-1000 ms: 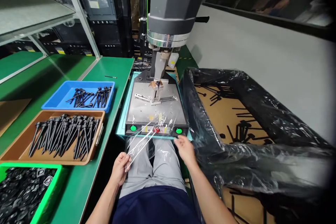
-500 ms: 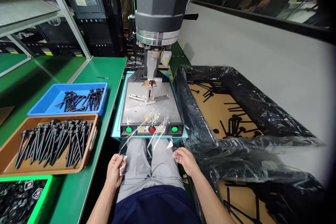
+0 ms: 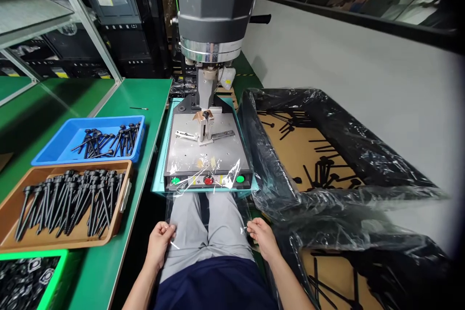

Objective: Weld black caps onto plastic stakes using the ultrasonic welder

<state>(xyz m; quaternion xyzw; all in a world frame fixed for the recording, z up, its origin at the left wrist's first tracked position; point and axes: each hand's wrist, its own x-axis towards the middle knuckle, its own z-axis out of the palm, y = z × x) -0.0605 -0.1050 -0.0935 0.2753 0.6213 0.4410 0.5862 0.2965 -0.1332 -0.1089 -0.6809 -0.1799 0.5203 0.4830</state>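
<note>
Here, the left hand (image 3: 160, 243) and right hand (image 3: 262, 237) each pinched a near corner of the film (image 3: 203, 201), which lay stretched between them and forward to the press (image 3: 214, 14).

1. Trousers (image 3: 221, 223): light grey, plain cloth with soft creases running along both legs. A narrow dark gap shows between the legs at the far end.
2. Navy garment (image 3: 214, 286): dark blue and unpatterned, it covers the lap at the near edge. Its hem lies in a curved line across the grey cloth.
3. Left hand (image 3: 159, 243) and right hand (image 3: 264, 238): both bare, as are the forearms down to the near edge.
</note>
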